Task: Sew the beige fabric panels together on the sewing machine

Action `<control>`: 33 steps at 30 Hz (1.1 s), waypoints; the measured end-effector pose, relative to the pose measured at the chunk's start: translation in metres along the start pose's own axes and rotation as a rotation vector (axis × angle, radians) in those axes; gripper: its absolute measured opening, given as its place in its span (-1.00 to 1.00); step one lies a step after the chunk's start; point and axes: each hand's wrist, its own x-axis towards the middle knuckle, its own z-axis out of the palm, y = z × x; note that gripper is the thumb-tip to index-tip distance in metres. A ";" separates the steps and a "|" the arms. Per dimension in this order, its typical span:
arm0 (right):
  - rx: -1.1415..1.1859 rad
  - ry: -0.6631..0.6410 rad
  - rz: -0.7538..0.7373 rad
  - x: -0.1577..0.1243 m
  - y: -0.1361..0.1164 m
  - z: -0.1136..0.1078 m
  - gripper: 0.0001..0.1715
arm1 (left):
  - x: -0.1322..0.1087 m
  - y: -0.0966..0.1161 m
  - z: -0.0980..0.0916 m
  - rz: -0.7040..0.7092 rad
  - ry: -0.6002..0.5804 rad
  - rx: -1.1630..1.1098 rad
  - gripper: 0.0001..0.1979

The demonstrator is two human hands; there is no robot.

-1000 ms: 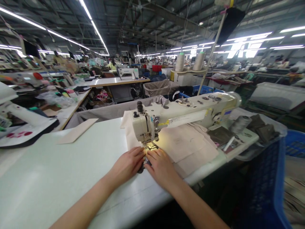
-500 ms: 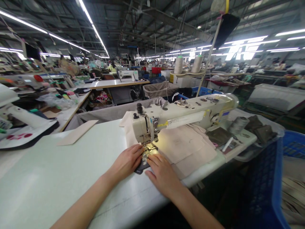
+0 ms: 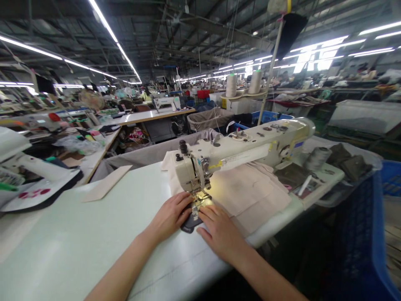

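Sewing workshop: machines point(image 3: 244, 145), thread cones point(image 3: 231, 86), strip lights point(image 3: 103, 20).

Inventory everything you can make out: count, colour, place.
Sewing machine: 1, cream, centre
Worktable: 1, pale green, foreground
Fabric pieces: several, beige, beneath machine
Loose strip: 1, beige, worktable's left
Thread cones: 2, cream, behind machine
Spool: 1, grey, machine's right
Other sewing machines: at least 2, white, left, background
Crate: 1, blue, lower right
Farther clutter: uncountable, mixed colours, background
Left hand: 1, bare, beside presser foot
Right hand: 1, bare, near presser foot

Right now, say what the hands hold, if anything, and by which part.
Cannot be told: left hand and right hand lie by the presser foot, any grip on cloth hidden.
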 end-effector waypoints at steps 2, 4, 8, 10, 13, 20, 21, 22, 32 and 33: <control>0.003 0.006 -0.002 0.000 0.000 -0.001 -0.64 | 0.000 -0.002 0.000 0.002 -0.001 0.000 -0.65; 0.005 0.010 0.005 0.001 -0.001 -0.002 -0.65 | 0.000 -0.003 0.000 0.005 -0.001 0.001 -0.65; 0.003 0.010 0.010 0.001 -0.001 -0.002 -0.65 | 0.000 -0.003 0.000 0.015 0.001 -0.001 -0.64; 0.003 0.013 0.007 0.001 -0.001 -0.002 -0.66 | 0.001 -0.003 0.001 0.017 0.005 -0.004 -0.64; 0.007 0.014 0.007 0.002 -0.001 -0.002 -0.66 | 0.001 -0.004 0.000 0.017 0.010 -0.001 -0.64; -0.002 0.021 0.000 0.002 -0.001 -0.002 -0.68 | 0.001 -0.005 0.001 0.003 -0.008 0.002 -0.63; -0.004 0.022 0.000 0.002 -0.001 -0.001 -0.68 | 0.001 -0.006 0.001 0.002 -0.009 0.003 -0.63; -0.004 0.022 0.001 0.002 -0.001 -0.001 -0.69 | 0.001 -0.006 0.002 0.001 -0.008 0.003 -0.63; 0.000 0.024 -0.005 0.003 0.000 -0.001 -0.68 | 0.000 -0.005 0.000 0.000 0.016 0.024 -0.63; 0.000 0.026 -0.004 0.003 -0.001 -0.001 -0.68 | 0.000 -0.006 0.001 -0.001 0.015 0.028 -0.62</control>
